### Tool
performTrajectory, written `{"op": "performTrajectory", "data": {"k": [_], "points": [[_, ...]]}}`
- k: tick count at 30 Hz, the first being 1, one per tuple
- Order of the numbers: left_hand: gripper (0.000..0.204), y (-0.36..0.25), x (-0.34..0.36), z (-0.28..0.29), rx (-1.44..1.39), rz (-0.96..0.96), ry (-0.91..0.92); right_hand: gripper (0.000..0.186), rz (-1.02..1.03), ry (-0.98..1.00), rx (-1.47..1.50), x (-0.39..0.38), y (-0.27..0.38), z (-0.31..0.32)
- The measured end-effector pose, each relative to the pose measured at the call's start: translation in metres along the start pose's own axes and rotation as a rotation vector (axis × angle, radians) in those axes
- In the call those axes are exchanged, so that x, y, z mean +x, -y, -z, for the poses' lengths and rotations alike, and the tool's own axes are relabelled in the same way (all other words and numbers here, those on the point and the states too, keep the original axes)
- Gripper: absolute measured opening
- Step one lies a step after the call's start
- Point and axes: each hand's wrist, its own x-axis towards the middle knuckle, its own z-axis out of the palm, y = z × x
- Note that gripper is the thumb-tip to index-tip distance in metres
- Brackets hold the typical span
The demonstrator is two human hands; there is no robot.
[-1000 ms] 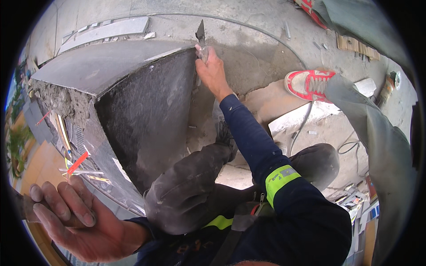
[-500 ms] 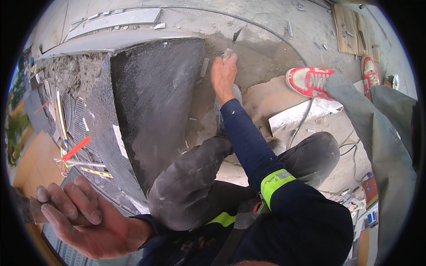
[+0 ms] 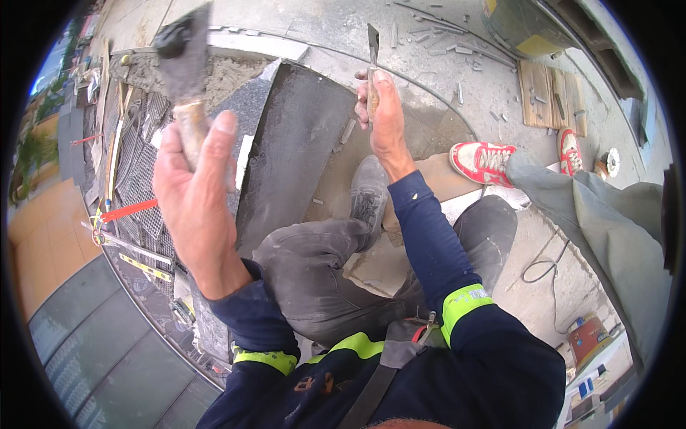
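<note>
My left hand (image 3: 196, 200), raised at the upper left, grips the pale handle of a wide scraper (image 3: 182, 61), slightly blurred, with a dark lump on its blade. My right hand (image 3: 382, 114) holds a narrow small trowel (image 3: 372, 46) upright by its worn handle, right of the scraper. Beneath and between my hands lies a large dark stone slab (image 3: 275, 150) with a pale-edged border. Rough grey mortar (image 3: 236, 68) shows along its top side, partly hidden behind the scraper.
A co-worker's red-and-white shoes (image 3: 477, 160) and grey trouser legs (image 3: 593, 222) are at the right. Wooden boards (image 3: 536, 96) with debris lie upper right. A cable (image 3: 536, 275) loops lower right. Mesh sheets (image 3: 143, 204), an orange tool (image 3: 128, 211) and a yellow level (image 3: 143, 266) lie left.
My left hand has swung up from the lower left, bringing the scraper's blade into sight. My right hand is more upright and farther right. The camera's view has shifted.
</note>
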Motion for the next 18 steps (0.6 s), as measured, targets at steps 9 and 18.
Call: {"op": "performTrajectory", "data": {"k": [9, 18], "points": [[0.030, 0.004, -0.018, 0.011, 0.255, -0.269, 0.315, 0.049, 0.464, 0.607, -0.628, -0.026, 0.203, 0.026], [0.032, -0.012, -0.050, 0.007, -0.120, -0.320, 0.341, 0.064, 0.684, 0.521, -1.059, -0.042, 0.237, 0.042]]}}
